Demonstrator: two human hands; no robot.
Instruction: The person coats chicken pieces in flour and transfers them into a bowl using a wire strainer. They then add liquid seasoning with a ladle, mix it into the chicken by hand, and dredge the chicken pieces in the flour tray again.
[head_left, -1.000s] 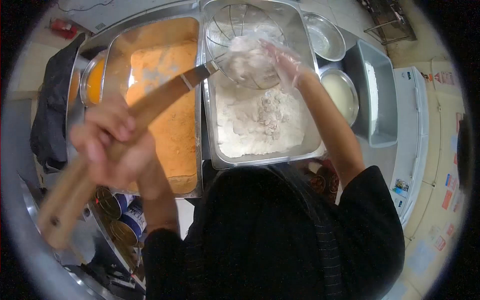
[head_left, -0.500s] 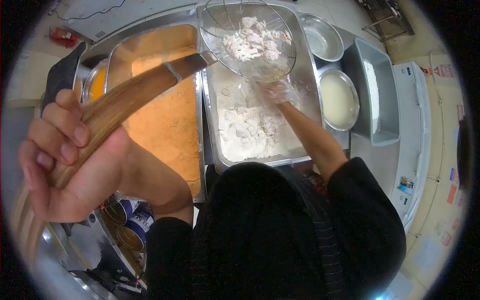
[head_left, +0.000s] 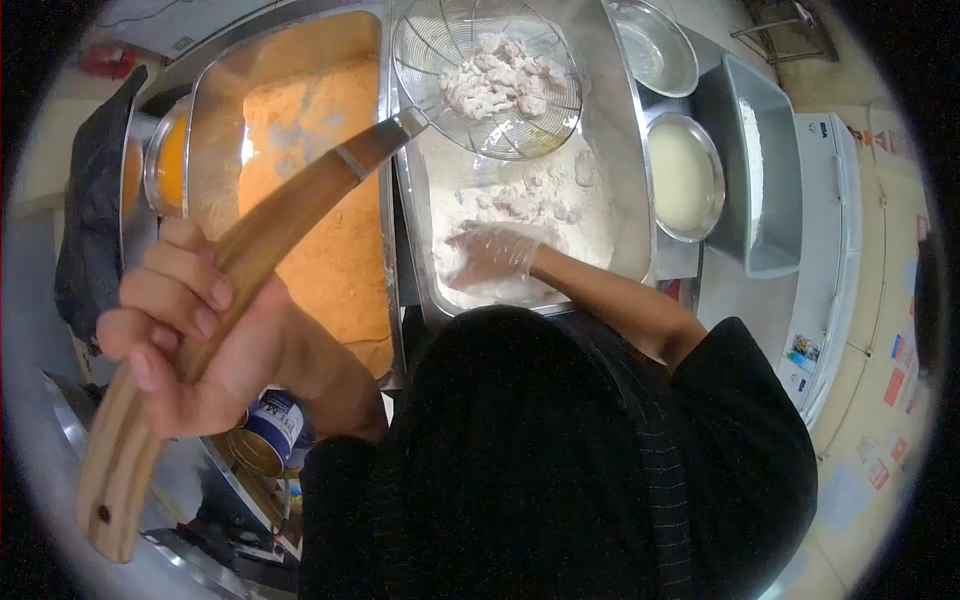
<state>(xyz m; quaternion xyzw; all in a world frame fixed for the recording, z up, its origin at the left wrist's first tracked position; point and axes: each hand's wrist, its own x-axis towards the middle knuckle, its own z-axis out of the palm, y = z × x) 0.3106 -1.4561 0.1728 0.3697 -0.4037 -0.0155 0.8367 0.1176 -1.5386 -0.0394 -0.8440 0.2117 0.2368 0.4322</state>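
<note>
My left hand [head_left: 205,340] is wrapped round the curved wooden handle [head_left: 290,225] of a wire skimmer. Its round mesh basket [head_left: 430,90] hangs over the far part of a metal tray and holds a clump of flour-coated pieces [head_left: 500,78]. My right hand [head_left: 495,262], in a clear plastic glove, is down at the white flour [head_left: 590,235] near the front of that tray [head_left: 630,130]. Its fingers look spread and point left, their tips partly hidden by flour. Small floury lumps [head_left: 535,200] lie just beyond it.
Left of the flour stands a metal tray [head_left: 388,200] of orange powder, with a bowl of orange liquid [head_left: 172,160] beyond it. On the right are a bowl of pale liquid [head_left: 685,180], a metal bowl [head_left: 655,50] and a grey tub [head_left: 775,200]. Tins [head_left: 265,435] sit lower left.
My right hand has moved from under the skimmer basket back toward me, down to the flour. My left hand and the handle have shifted slightly right in view; the skimmer still holds the coated pieces.
</note>
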